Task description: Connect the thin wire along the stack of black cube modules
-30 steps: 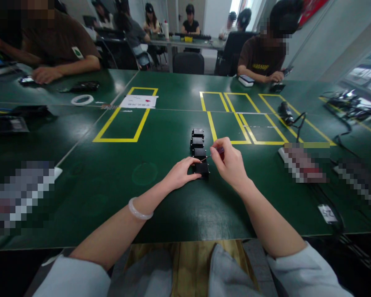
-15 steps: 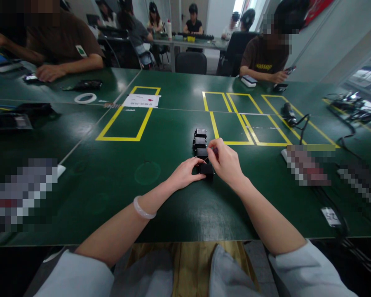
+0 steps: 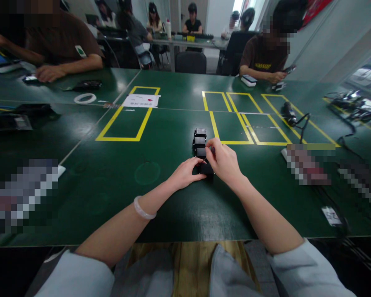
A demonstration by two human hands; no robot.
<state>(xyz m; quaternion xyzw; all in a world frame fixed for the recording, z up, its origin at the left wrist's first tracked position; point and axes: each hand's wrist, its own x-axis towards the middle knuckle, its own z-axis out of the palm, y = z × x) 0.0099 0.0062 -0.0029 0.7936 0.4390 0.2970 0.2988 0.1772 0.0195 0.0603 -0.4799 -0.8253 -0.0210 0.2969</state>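
Near the middle of the green table (image 3: 117, 165), several small black box-shaped parts stand in a row running away from me. My left hand (image 3: 185, 172) is closed on the nearest black box (image 3: 206, 169), with thumb and fingers at its left side. Above that box, my right hand (image 3: 224, 159) is pinched around a slim tool that looks like a small screwdriver (image 3: 213, 152). Its thin shaft points down toward the nearest box; the tip is hard to make out. Just beyond my fingers are the other black boxes (image 3: 200, 142), which neither hand holds.
Yellow tape rectangles (image 3: 144, 123) mark the table, one with a white paper sheet (image 3: 142, 100). A white tape ring (image 3: 85, 98) lies left. Blurred-out devices (image 3: 307, 165) and cables (image 3: 330, 198) are at right. Across the table sit co-workers (image 3: 262, 57).
My right hand has shifted very slightly left, still pinching the tool. My left hand stays on the box. The small object before the co-worker at right now shows a lighter side.
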